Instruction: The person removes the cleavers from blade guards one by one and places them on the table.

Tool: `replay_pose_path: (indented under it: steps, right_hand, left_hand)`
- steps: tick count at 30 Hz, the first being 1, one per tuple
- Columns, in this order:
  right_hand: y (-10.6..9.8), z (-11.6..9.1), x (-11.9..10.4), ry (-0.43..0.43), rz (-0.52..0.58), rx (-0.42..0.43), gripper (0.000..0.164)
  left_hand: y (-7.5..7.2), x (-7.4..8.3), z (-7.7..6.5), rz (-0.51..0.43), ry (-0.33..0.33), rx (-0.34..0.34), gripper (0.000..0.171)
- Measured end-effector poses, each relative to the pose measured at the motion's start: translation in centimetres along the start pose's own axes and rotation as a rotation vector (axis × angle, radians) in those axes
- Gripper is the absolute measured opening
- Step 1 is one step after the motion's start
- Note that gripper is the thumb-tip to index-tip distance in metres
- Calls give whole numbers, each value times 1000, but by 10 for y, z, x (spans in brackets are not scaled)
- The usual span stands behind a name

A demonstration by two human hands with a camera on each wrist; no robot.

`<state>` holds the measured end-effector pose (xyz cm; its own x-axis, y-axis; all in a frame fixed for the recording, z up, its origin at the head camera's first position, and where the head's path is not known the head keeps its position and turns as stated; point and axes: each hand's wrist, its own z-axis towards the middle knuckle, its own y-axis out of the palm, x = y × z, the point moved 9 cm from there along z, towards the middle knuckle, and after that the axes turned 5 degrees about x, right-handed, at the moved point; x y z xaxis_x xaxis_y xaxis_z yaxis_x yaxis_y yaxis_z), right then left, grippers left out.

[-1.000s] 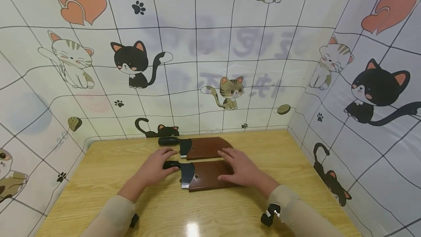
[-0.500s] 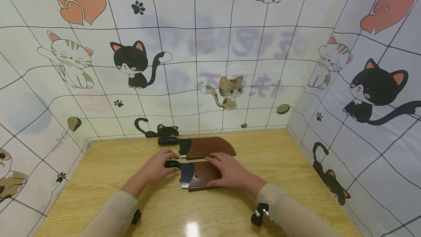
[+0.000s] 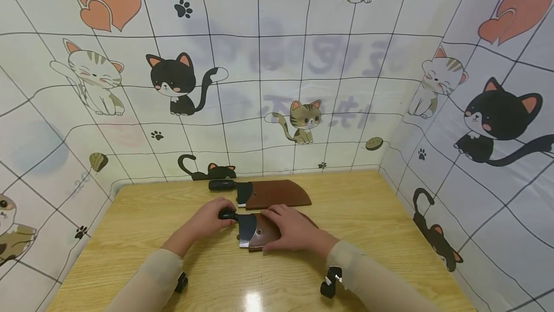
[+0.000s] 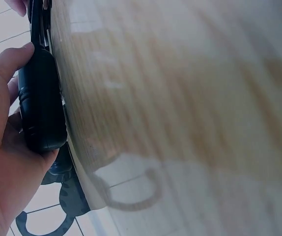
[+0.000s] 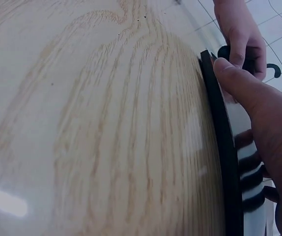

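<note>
Two cleavers with black handles lie parallel on the wooden table in brown leather sheaths. My left hand holds the nearer cleaver's handle; in the left wrist view its thumb lies along that black handle, with fingers behind it. Arched over the nearer sheath is my right hand, thumb at the near edge and fingertips by the far edge. In the right wrist view, dark finger reflections show on the shiny sheath under the right hand. The far cleaver's sheath is untouched.
The light wooden table stretches in front and to both sides. A white cloth wall with printed cats and grid lines rises behind it and at the sides. A bright glare spot shows near the front.
My right hand has slid left along the nearer sheath, uncovering its right end and the far sheath's tip. My left hand has shifted slightly right and closed onto the handle.
</note>
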<state>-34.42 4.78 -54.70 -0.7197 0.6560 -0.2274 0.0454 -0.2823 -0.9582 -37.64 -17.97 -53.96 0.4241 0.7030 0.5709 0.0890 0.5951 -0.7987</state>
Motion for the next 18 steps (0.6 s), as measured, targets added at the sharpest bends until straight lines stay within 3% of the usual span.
replay_pose_path:
  steps: [10, 18]
  right_hand:
    - [13, 5, -1, 21, -8, -13, 122]
    - [19, 5, 1, 23, -34, -4, 121]
  left_hand:
    - [6, -7, 3, -54, -45, -18, 23]
    - [7, -10, 3, -62, -67, -28, 24]
